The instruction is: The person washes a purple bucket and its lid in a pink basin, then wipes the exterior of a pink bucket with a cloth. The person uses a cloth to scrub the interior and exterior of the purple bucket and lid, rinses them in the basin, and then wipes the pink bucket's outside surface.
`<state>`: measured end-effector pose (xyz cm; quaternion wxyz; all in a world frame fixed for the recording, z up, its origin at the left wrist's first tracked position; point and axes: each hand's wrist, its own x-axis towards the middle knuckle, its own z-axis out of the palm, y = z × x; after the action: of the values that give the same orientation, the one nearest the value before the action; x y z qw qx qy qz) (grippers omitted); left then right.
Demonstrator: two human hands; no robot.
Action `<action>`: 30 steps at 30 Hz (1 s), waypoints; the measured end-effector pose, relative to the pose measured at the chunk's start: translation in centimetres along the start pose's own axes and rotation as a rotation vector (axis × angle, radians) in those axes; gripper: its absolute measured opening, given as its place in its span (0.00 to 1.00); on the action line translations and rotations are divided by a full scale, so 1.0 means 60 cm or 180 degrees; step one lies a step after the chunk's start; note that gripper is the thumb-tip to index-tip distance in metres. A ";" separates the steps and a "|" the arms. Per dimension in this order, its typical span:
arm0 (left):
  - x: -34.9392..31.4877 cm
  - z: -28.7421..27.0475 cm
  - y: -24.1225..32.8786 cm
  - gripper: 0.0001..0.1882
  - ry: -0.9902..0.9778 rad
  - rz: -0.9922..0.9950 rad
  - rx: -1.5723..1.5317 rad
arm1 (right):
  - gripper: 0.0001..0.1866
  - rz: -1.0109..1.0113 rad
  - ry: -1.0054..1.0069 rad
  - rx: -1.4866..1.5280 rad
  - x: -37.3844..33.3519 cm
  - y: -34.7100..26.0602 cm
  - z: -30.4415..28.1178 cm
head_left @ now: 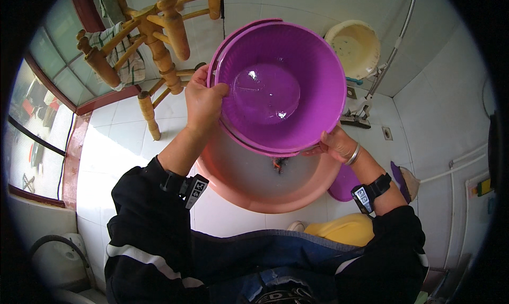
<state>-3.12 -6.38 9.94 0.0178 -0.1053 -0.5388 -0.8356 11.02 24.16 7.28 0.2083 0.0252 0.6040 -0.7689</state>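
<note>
The purple bucket (283, 86) is gripped by the left hand (205, 100) at nine o'clock and by the right hand (338, 144) between four and five, held above a peach basin (265, 205) of cloudy liquid (246, 169).

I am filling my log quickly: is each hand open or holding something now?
Left hand: holding the purple bucket by its left rim.
Right hand: holding the same bucket, lower right edge.

White-tiled room with daylight coming in from the left
Pale walls (448, 86) surround a glossy white tile floor (124, 139); at left, a dark red frame (106, 100) edges greenish panes (59, 57) and a mesh screen (40, 121), a sunlit patch (101, 161) whitens the nearby tiles, yellowish wooden furniture (164, 57) with turned legs fills the upper left
</note>
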 end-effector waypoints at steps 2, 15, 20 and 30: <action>-0.006 0.002 0.007 0.24 0.0012 0.0050 0.0047 | 0.36 -0.0165 0.0013 0.0172 0.003 0.000 0.008; -0.024 0.002 0.031 0.20 -0.0277 -0.0020 0.2273 | 0.11 -0.0450 0.1028 0.0101 0.016 -0.014 -0.008; -0.014 -0.023 0.028 0.23 -0.0600 0.0398 0.3174 | 0.10 -0.0747 0.1304 -0.0510 0.022 0.001 -0.016; 0.001 -0.024 0.041 0.26 -0.0598 0.0810 0.3407 | 0.13 -0.0993 0.1466 -0.1367 0.031 -0.031 -0.003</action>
<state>-3.04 -8.73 11.56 0.1214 -0.2198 -0.8703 -0.4237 8.66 24.15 8.40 -0.0529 0.0610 0.7796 -0.6210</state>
